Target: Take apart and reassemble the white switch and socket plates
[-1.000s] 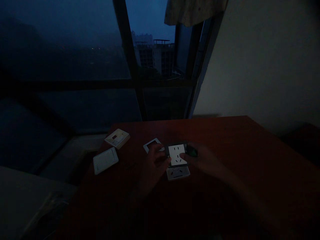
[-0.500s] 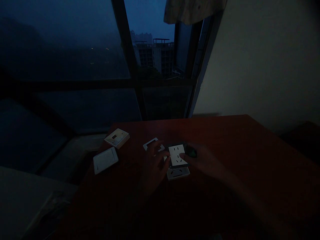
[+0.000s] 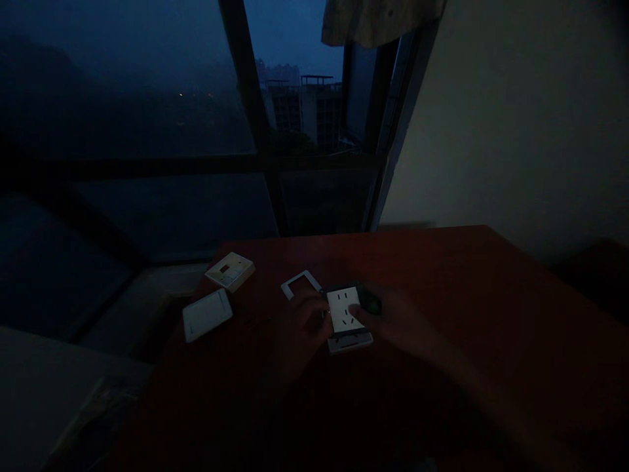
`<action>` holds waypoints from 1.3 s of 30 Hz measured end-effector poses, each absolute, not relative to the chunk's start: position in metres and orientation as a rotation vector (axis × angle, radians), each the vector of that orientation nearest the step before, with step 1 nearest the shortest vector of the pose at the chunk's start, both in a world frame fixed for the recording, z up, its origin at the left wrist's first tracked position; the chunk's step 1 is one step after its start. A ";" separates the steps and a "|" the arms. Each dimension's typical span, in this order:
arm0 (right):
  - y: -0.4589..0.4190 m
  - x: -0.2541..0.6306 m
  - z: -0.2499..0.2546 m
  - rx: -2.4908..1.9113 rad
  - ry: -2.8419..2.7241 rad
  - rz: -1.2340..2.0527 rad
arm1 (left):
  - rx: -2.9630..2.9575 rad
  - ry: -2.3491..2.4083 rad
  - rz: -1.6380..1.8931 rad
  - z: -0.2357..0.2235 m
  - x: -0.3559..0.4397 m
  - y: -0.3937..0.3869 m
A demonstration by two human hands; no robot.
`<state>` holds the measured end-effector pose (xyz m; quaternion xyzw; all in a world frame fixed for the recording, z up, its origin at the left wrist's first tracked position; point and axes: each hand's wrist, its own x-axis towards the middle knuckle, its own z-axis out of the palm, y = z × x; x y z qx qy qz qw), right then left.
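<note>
My right hand (image 3: 403,322) is closed on a white wall socket (image 3: 338,307) with a dark rim, its thumb lying on the slotted face. A dark green rounded object (image 3: 371,303), perhaps a tool handle, shows at the same hand; its other end is hidden. Bent and pressed together, the fingers of my left hand (image 3: 301,326) are at the socket's left edge; whatever they pinch is too small and dark to make out. Directly below the held socket lies another white slotted piece (image 3: 354,343), partly covered. A white rectangular frame (image 3: 289,288) lies just beyond my left hand.
On the left of the red-brown table (image 3: 442,262) are a white open-backed box (image 3: 236,272) and a pale flat plate (image 3: 207,316). Windows (image 3: 171,210) rise behind the table, and a pale wall (image 3: 501,131) stands at the right. The room is very dim.
The socket and my right hand have shifted slightly left. My left fingers have drawn in closer to the socket's left edge, uncovering more of the white frame.
</note>
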<state>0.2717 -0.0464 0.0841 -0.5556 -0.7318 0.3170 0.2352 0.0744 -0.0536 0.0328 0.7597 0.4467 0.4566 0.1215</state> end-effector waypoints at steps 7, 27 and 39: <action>-0.046 0.270 0.079 -1.531 -2.055 0.752 | 1.985 1.414 1.316 0.041 0.075 -0.055; -0.042 0.268 0.081 -1.533 -2.034 0.835 | 2.128 2.155 0.683 0.005 -0.023 -0.043; -0.045 0.270 0.074 -1.359 -1.942 1.180 | 2.281 1.364 0.841 0.037 0.055 -0.072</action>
